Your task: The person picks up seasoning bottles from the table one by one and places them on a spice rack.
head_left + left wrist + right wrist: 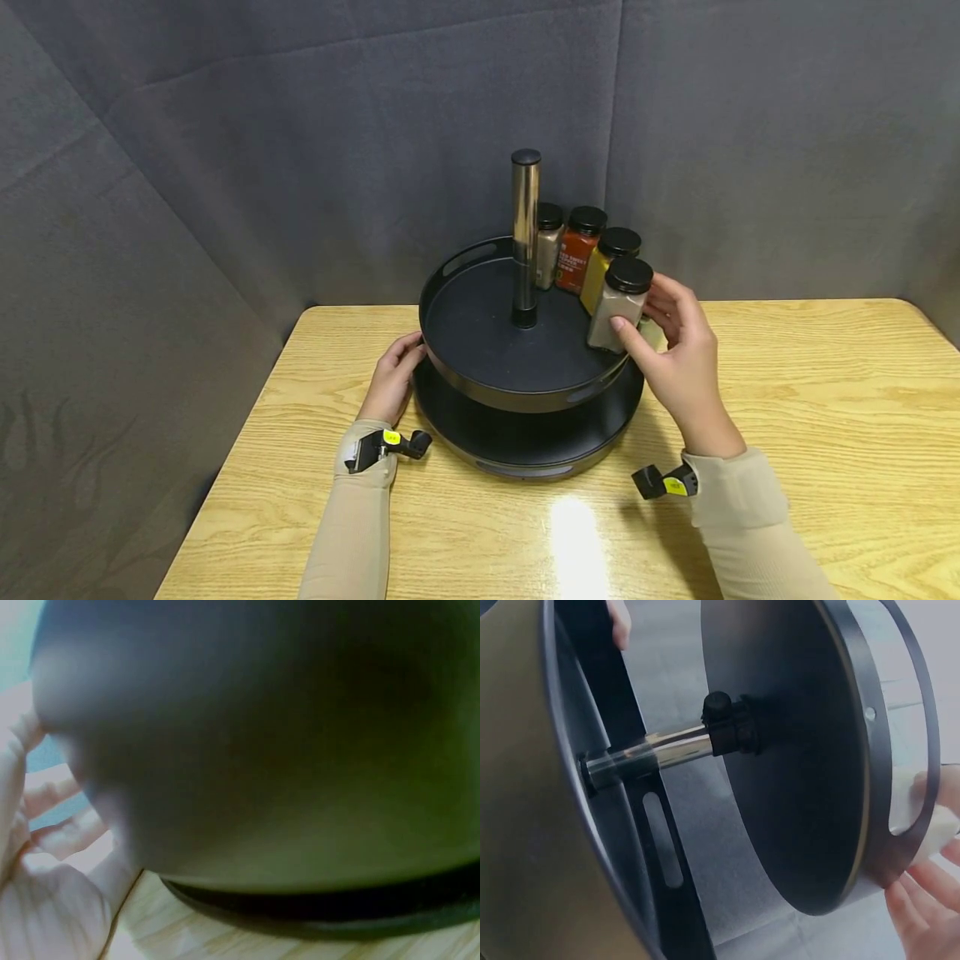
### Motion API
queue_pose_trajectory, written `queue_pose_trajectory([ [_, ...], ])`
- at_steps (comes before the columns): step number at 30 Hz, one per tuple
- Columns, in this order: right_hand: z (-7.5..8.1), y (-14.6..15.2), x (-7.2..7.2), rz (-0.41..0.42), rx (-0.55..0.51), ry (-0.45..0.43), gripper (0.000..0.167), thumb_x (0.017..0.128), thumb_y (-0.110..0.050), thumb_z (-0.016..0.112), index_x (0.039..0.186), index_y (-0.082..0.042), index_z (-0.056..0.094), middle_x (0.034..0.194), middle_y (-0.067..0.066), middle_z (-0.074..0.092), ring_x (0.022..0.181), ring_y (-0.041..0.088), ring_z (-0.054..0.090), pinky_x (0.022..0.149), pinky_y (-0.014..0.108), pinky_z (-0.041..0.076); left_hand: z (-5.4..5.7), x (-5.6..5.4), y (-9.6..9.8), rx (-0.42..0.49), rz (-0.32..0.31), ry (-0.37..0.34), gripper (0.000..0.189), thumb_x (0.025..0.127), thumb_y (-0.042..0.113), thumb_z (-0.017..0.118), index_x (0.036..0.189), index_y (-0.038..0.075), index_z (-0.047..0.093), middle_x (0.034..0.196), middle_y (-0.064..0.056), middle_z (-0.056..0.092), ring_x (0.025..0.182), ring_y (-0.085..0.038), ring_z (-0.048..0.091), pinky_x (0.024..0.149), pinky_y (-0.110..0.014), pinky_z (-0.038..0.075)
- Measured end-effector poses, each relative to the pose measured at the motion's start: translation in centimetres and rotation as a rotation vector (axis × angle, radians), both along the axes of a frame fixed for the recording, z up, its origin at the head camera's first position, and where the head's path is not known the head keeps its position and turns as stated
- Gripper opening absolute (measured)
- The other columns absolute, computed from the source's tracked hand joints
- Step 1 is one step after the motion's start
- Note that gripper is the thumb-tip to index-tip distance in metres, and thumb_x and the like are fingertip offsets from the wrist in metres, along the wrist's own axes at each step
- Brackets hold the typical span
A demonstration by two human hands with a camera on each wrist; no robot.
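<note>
A two-tier black turntable has an upper tray (480, 333), a lower tray (495, 433) and a metal centre post (527, 200). My right hand (682, 350) pinches a clear spice jar (617, 312) of greyish powder with a black lid, thumb in front and fingers behind. The jar leans slightly at the upper tray's right edge. My left hand (392, 379) rests against the turntable's left side, its fingers (64, 832) spread and nearly straight beside the tray wall. In the right wrist view, my right hand's fingers (926, 900) show outside the upper tray's slotted rim.
On the upper tray's back right stand a pale jar (548, 250), a red-orange jar (577, 254) and a yellow jar (597, 275), all black-lidded. The turntable sits on a wooden table (825, 417). Grey cloth (300, 167) hangs behind and to the left.
</note>
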State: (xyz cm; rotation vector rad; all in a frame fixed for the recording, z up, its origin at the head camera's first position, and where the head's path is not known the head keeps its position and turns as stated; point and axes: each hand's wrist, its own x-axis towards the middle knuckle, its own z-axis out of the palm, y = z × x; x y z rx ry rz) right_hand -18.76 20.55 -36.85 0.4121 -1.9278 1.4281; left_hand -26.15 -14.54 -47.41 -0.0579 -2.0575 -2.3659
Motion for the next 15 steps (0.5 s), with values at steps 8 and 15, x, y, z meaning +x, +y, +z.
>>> queue_pose_trajectory([
  [8, -0.2, 0.7, -0.2, 0.079, -0.069, 0.032, 0.053, 0.085, 0.017, 0.067, 0.135, 0.007, 0.053, 0.123, -0.004, 0.061, 0.113, 0.012, 0.06, 0.094, 0.022, 0.051, -0.1, 0.0, 0.0, -0.006, 0.003, 0.003, 0.037, 0.103, 0.006, 0.052, 0.138, -0.004, 0.053, 0.123, -0.004, 0.058, 0.109, -0.01, 0.057, 0.093, -0.021, 0.049],
  [15, -0.4, 1.1, -0.2, 0.078, -0.087, 0.03, 0.042, 0.09, 0.015, 0.061, 0.131, 0.011, 0.055, 0.118, -0.005, 0.063, 0.111, 0.013, 0.061, 0.093, 0.021, 0.05, 0.0, 0.0, 0.0, -0.001, 0.004, -0.009, 0.036, 0.104, 0.006, 0.052, 0.139, -0.003, 0.053, 0.125, -0.005, 0.058, 0.109, -0.011, 0.058, 0.093, -0.021, 0.049],
])
